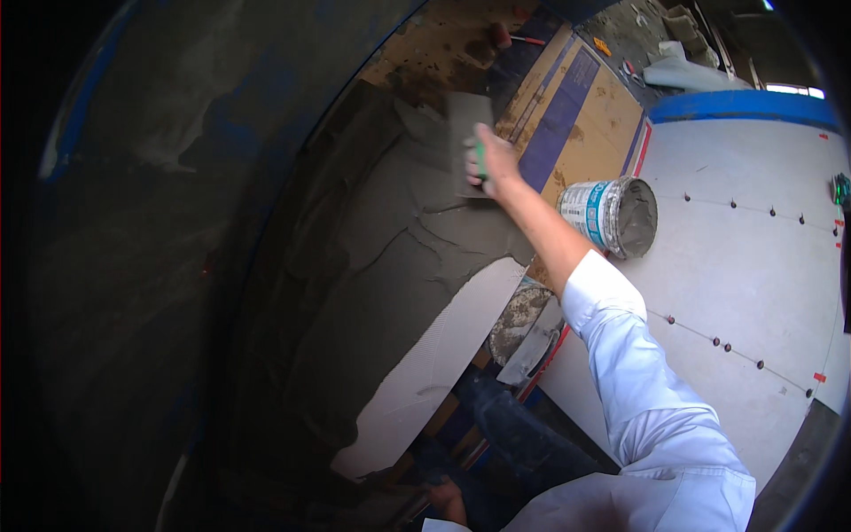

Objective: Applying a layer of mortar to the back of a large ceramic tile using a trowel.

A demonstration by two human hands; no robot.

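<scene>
Your flat rectangular trowel [461, 182] is at the far end of the wet grey mortar [381, 275], its blade lying against the coat and its long edges running away from you. Your right hand [496, 164] grasps it by the green handle [480, 158], fingers curled around the grip and arm stretched out. The mortar covers most of a large pale slab [434, 363], thick and ridged in places, with a strip of the slab's finely ribbed face bare along its right side. Down at the lower edge, your left hand [448, 498] is near the slab's close end (it sits in shadow, so I cannot tell whether those fingers grip anything). Just right of the bare strip is a mortar-smeared container [514, 328], partly hidden, with a grey metal blade [532, 353] beside it. Beyond your forearm, a labelled white bucket [589, 213] has its mouth turned to the right, thick mortar inside. Stained cardboard [589, 111] with purple bands spreads out past the slab. To your right, pale floor tiles [709, 257] carry dark round clips [716, 342] along their joints, and a blue strip [749, 106] borders their far side, with crumpled plastic sheeting [696, 73] behind it.
</scene>
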